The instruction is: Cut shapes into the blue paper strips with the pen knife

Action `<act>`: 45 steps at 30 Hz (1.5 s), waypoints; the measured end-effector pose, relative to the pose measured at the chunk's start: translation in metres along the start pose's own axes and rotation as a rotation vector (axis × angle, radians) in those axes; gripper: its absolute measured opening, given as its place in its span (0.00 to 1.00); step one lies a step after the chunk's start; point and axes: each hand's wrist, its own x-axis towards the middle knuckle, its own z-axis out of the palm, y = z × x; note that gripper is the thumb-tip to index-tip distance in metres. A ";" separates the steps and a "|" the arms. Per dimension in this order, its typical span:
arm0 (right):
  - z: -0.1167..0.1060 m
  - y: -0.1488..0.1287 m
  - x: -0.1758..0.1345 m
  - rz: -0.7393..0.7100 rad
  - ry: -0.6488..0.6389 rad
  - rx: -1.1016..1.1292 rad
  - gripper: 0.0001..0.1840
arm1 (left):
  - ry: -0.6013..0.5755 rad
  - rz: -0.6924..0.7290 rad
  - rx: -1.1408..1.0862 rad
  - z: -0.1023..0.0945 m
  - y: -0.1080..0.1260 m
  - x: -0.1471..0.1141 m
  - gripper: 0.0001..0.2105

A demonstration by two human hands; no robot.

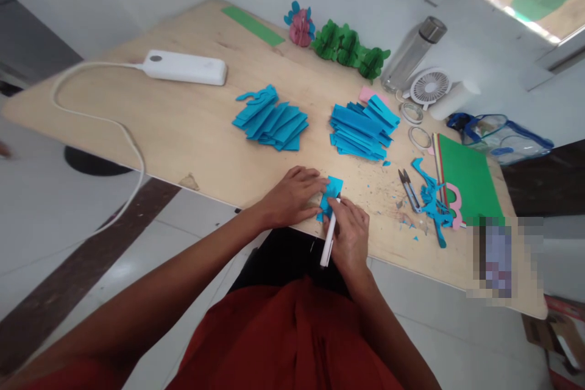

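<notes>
A small piece of blue paper lies near the table's front edge, between my hands. My left hand rests on the table with fingers stretched out, the tips on the paper's left side. In my right hand is a white pen, its writing end against the paper and hidden by my fingers. Beyond them lie two fanned piles of folded blue paper, a left pile and a right pile. To the right are thread snips and curled blue paper offcuts.
A white power strip with a cord sits at left. Along the wall stand green paper figures, a pink-and-blue paper figure, a bottle and a small fan. Green paper sheets lie at right, near a clear pouch.
</notes>
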 end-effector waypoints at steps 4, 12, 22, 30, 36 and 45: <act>0.000 0.000 0.001 -0.012 0.012 0.000 0.19 | -0.016 -0.004 0.001 -0.002 0.000 0.001 0.21; 0.000 0.000 0.000 0.011 0.005 0.015 0.19 | 0.001 -0.016 -0.027 0.000 -0.001 0.000 0.19; 0.001 0.002 -0.002 0.003 0.012 0.006 0.21 | 0.021 -0.021 -0.016 0.001 0.000 -0.001 0.19; -0.001 0.000 -0.001 0.020 0.000 0.002 0.21 | 0.034 -0.021 -0.013 0.002 0.000 -0.001 0.19; 0.000 0.000 -0.001 0.024 -0.005 0.007 0.22 | 0.025 -0.026 -0.026 -0.003 0.002 0.001 0.21; 0.000 0.000 -0.002 0.019 -0.002 -0.005 0.20 | 0.035 -0.027 -0.017 -0.002 0.002 0.001 0.20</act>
